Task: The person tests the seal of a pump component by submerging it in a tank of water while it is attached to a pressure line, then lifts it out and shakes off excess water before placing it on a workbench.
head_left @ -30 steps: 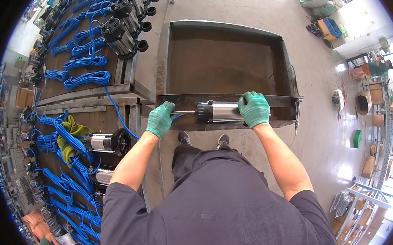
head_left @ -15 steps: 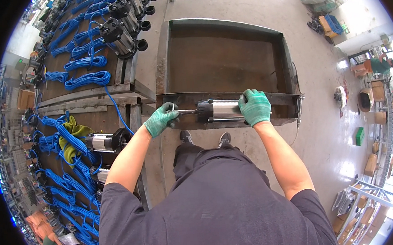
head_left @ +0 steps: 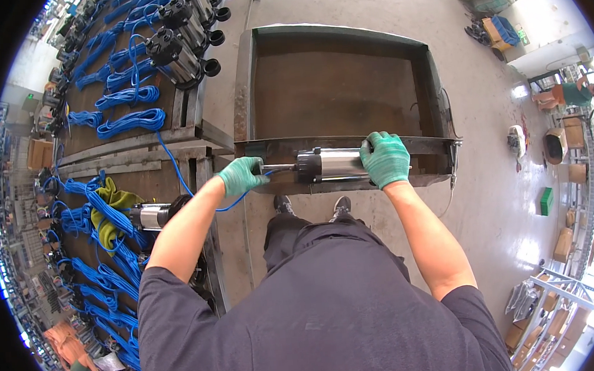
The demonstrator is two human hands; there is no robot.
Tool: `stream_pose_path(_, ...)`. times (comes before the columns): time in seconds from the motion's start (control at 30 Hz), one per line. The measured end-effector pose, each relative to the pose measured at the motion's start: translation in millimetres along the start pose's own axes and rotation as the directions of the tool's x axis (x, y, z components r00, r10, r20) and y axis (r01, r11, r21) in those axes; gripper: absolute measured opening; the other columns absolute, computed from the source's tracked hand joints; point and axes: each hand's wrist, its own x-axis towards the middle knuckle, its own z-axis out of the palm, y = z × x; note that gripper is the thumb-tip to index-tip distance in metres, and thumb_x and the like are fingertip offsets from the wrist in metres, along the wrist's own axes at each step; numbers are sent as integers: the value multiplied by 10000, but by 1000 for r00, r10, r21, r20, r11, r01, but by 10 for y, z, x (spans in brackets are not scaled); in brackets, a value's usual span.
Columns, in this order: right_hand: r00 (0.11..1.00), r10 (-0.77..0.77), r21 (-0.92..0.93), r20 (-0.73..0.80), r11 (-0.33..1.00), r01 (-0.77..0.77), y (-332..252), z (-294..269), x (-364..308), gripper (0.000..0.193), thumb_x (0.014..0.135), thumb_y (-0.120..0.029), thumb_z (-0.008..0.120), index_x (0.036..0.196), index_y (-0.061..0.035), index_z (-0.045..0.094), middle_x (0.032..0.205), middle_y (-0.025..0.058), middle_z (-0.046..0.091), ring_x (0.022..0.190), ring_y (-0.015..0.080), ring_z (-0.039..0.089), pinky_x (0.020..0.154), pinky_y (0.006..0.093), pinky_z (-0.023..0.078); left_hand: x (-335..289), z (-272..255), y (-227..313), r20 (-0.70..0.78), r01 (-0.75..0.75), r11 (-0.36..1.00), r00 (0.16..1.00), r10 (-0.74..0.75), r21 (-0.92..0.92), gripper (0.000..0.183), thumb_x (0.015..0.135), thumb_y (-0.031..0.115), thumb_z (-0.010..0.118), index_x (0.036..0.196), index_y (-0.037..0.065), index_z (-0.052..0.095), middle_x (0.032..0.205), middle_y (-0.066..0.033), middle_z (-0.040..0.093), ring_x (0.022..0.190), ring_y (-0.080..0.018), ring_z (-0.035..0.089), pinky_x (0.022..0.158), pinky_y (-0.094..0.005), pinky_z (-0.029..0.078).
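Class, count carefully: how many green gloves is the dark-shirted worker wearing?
2. One is on the left hand, at the end of a thin metal rod; the other is on the right hand, gripping a silver cylinder. Neither is hidden.

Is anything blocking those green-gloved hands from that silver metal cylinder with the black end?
Nothing visible is. The right green-gloved hand touches the silver metal cylinder; the left green-gloved hand is at the thin metal rod projecting from its black end. A blue cable passes by the left hand, not across the cylinder.
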Motion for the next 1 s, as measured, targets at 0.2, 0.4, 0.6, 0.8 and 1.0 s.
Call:
stream_pose_path(0.2,1000,22,-2,3,1000,-22,19,-19,-1,188,914,-262,700,886,-79,729,892,133,717,884,340,688,828,464,580,-61,353,130,-431,92,864,889,153,494,260,928,360,780,933,122,675,796,-176,699,793,-439,685,662,-544,522)
stream_pose_path(0.4,1000,12,-2,-3,1000,-12,37,-12,2,183,910,-258,702,878,-81,731,891,132,721,882,340,689,819,467,581,-54,17,200,-20,159,980,987,-162,-116,437,982,462,746,1026,29,717,780,-48,681,636,-149,605,568,-370,486)
stream_pose_path(0.6,1000,17,6,2,1000,-17,56,-23,5,182,911,-257,700,876,-82,732,890,130,721,880,338,689,812,467,583,-119,18,266,176,314,706,948,-264,-635,312,1003,284,730,1229,96,627,933,7,660,735,-62,554,615,-235,434)
stream_pose_path(0.8,1000,-6,17,13,1000,6,-5,-33,9,180,910,-256,696,880,-81,726,891,133,719,877,340,687,809,466,582,-22,399,-78,-337,-86,950,941,-21,-300,303,941,101,782,1157,88,570,918,6,566,840,-109,552,767,-293,510)
stream_pose_path(1.0,1000,17,16,16,1000,-17,121,-57,-21,185,889,-251,681,841,-73,705,881,152,716,865,353,688,783,491,575,75,11,469,-87,221,967,974,-211,129,373,912,389,798,1023,34,773,932,-221,766,856,-342,753,775,-434,560)
